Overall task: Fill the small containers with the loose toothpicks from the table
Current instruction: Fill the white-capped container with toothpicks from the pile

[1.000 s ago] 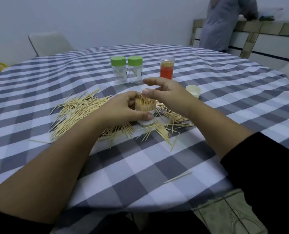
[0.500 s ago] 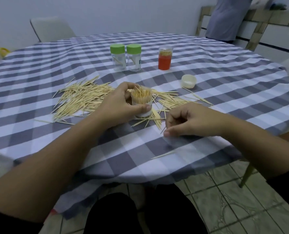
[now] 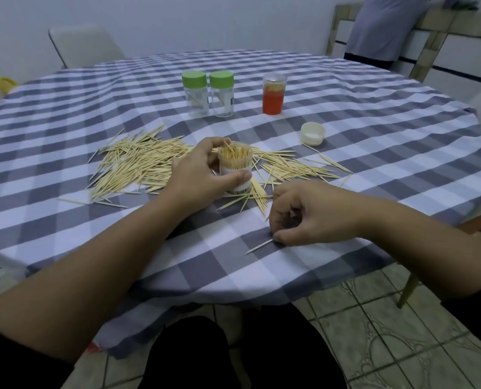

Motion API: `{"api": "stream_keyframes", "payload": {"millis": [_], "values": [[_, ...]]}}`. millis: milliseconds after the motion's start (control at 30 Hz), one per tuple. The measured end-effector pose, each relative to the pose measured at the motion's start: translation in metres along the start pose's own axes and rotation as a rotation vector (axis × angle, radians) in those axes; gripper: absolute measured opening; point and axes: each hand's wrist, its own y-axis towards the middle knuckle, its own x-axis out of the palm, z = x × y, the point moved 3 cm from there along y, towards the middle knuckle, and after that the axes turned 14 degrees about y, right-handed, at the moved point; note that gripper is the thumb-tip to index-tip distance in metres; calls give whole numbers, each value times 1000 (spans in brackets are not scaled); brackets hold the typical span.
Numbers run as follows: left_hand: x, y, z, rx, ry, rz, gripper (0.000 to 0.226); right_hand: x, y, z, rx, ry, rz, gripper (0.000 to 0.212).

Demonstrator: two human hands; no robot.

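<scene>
My left hand (image 3: 202,175) grips a small clear container (image 3: 236,167) that stands upright on the checked tablecloth (image 3: 374,153), packed with toothpicks. Loose toothpicks (image 3: 141,167) lie in a heap to its left, and more are scattered to its right (image 3: 292,167). Nearer the table's front edge, my right hand (image 3: 309,214) has curled fingers and its thumb tip pinches one end of a single toothpick (image 3: 259,246) lying on the cloth.
Two clear jars with green lids (image 3: 194,94) (image 3: 221,94) and a red-bottomed container (image 3: 273,94) full of toothpicks stand farther back. A white cap (image 3: 313,133) lies to the right. A person (image 3: 385,26) stands at the back right; a chair (image 3: 84,44) sits behind the table.
My right hand left the container's top, dropped toward the near edge and reached the lone toothpick. My left hand kept its grip on the container.
</scene>
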Motion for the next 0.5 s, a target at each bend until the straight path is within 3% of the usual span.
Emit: {"api": "stream_keyframes", "payload": {"millis": [200,500], "values": [[-2,13,3,13,28,-45,73,-5,13,5,6,-114,85,6],[0,29,-6,0,-10,25,67,-12,32,10,40,-339,251,11]]}}
